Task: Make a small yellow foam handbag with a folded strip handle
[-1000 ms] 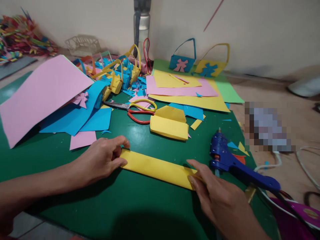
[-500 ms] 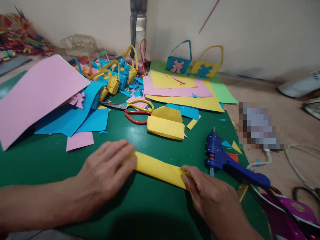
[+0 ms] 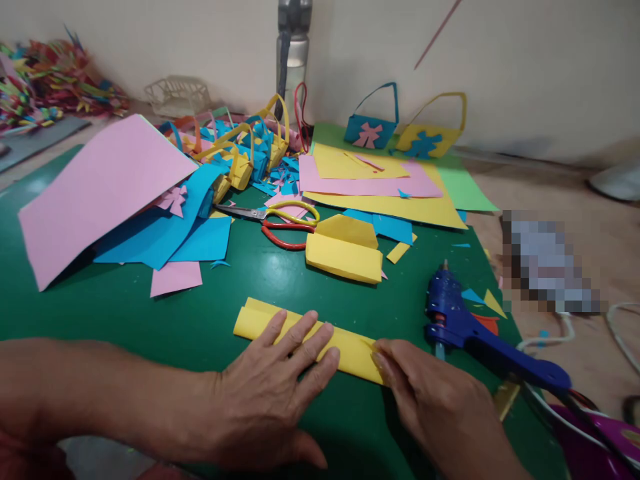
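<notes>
Pressing yellow strip (image 3: 357, 353): left hand (image 3: 273, 393) spread, right hand (image 3: 440, 400) pinching end; gold emblem (image 3: 632, 435) illegible.

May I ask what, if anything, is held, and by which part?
The right hand pinches a yellow paper strip by its right end; the left hand lies across it.

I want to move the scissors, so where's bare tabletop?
Green tabletop shows between the left forearm and the small pink sheet, and between the yellow strip and folded yellow piece. Behind the scissors, paper bags and scraps crowd it.
</notes>
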A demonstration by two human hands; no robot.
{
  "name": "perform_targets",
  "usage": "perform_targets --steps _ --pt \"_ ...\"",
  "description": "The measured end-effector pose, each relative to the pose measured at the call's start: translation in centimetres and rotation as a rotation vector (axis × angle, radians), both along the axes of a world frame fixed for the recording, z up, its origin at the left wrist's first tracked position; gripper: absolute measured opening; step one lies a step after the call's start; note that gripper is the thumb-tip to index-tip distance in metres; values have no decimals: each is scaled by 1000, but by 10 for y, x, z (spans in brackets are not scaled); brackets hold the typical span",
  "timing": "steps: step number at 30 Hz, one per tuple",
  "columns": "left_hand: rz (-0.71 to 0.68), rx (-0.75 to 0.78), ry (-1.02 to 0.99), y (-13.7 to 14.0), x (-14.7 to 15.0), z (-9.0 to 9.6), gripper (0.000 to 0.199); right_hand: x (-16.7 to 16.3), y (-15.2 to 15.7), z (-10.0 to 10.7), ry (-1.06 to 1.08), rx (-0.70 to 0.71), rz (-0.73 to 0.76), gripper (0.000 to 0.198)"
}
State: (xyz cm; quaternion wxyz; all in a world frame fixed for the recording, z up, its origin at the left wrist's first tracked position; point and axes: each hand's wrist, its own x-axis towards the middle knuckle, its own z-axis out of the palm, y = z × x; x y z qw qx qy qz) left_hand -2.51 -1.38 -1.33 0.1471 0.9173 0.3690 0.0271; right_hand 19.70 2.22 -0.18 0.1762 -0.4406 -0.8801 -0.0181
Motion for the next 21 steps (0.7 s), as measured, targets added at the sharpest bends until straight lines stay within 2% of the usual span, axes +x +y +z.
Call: perform_targets --steps 7,12,21 --pt "-20 -82 -22 1 -2 0 85 -1 0 0 -21 -36 -41 33" --pt "-33 -79 -31 6 -4 1 86 -4 1 -1 -23 21 -33 37" --pt "-40 -78 -26 10 -4 3 86 -4 2 -1 -42 11 -39 38"
